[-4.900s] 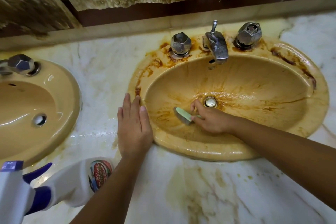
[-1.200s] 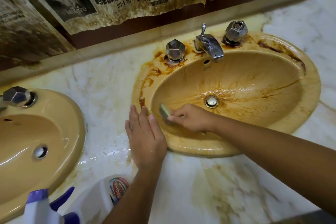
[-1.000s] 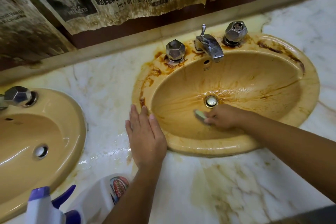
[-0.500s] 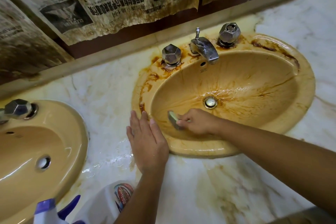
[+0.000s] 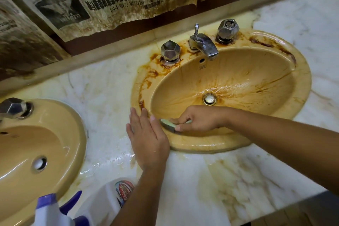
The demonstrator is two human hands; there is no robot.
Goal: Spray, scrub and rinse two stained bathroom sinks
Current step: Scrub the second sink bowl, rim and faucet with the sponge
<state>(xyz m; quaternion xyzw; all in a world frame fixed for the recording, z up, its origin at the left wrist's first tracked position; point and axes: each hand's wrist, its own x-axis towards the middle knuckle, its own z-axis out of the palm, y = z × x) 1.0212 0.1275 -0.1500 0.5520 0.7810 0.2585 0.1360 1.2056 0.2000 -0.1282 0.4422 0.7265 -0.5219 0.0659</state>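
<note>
Two bare forearms reached in from the lower edge, both aimed at the near-left rim of the stained sink [image 5: 300, 79]. The left hand [image 5: 146, 139] lay palm down and flat on the wet marble table [image 5: 211, 180], fingers straight and together, holding nothing, fingertips touching the sink's rim. The right hand [image 5: 198, 118] crossed in from the right with its wrist low over the near rim, fingers curled around a green-backed scrub pad [image 5: 167, 124] pressed against the inner near-left wall of the basin, just beside the left thumb. Brown streaks ran down toward the drain [image 5: 209, 99] and around the faucet [image 5: 203, 44]. A second sink [image 5: 69, 134] sat at left, and a spray bottle [image 5: 102, 200] lay on the table at the bottom edge, between the two sinks.
</note>
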